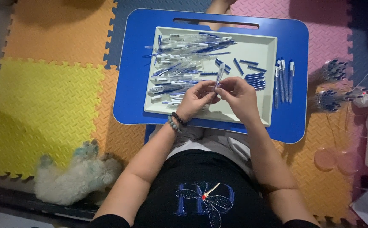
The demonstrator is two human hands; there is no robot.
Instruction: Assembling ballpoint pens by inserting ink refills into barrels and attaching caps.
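Centre frame: left hand [197, 99] and right hand [239, 96] both gripped one pen [219, 78] above the tray [251, 116], which held loose pen parts [179, 69].

Black top, embroidered blue butterfly [205, 202]; beaded bracelets [175, 121], possibly two.

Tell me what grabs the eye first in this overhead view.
The bright blue lap table stands out at the centre, carrying a pale tray heaped on its left with clear pen barrels and blue parts. Over the tray's near edge, the left hand and right hand pinch one pen between them. A fluffy white toy lies at lower left on the yellow foam mat.
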